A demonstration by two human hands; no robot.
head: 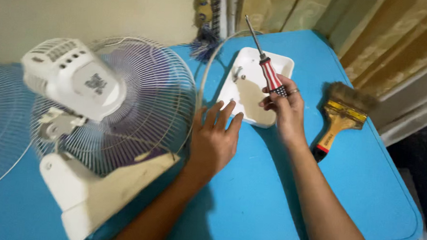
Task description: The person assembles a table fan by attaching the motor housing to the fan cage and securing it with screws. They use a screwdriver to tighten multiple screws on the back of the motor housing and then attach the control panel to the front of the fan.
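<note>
My right hand [286, 105] grips a screwdriver [265, 62] with a red, white and blue handle, its shaft pointing up and away. It hovers over a white tray [278, 65] that holds a few small screws [238, 74]. My left hand [215, 134] lies flat with fingers spread on the blue table [268, 194], fingertips at the tray's near edge and beside the fan grille. A white electric fan [73, 78] lies on its front at the left, motor housing up, its stand [95, 191] pointing toward me.
A wide paintbrush [341, 116] with a wooden handle lies at the right of the table. A loose wire ring [206, 71] curves between fan and tray. Curtains hang behind the table's far edge.
</note>
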